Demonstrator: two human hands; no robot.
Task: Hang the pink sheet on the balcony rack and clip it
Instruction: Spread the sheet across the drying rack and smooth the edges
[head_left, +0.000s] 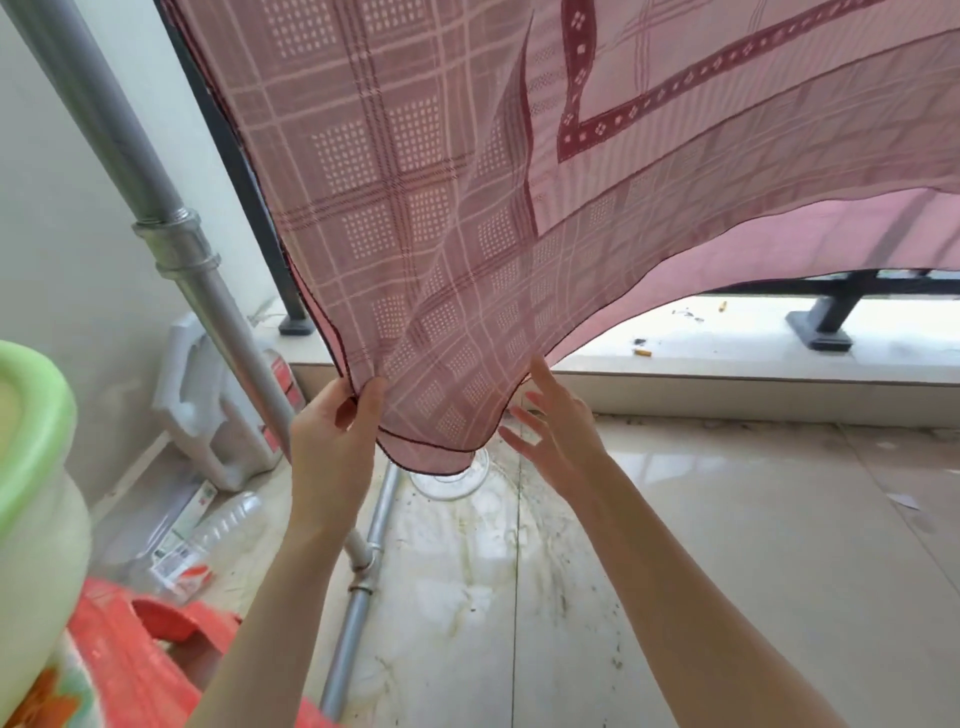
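The pink sheet (415, 208), checked with dark red bands, hangs down from above and fills the upper half of the head view. Its lower corner droops towards me. My left hand (332, 436) pinches the sheet's dark hemmed edge between thumb and fingers near that corner. My right hand (556, 431) is spread with straight fingers, its fingertips touching the sheet's lower edge just right of the corner. The rack's grey metal pole (171, 228) slants down at the left. The rack's top bar and any clips are out of view.
A green-rimmed tub (31, 441) and a red-orange stool (135, 654) crowd the lower left. A white jug (218, 405) and empty plastic bottles (208, 540) lie by the wall. A black railing (831, 306) stands on the sill (675, 358). Wet tiled floor (727, 545) spreads to the right.
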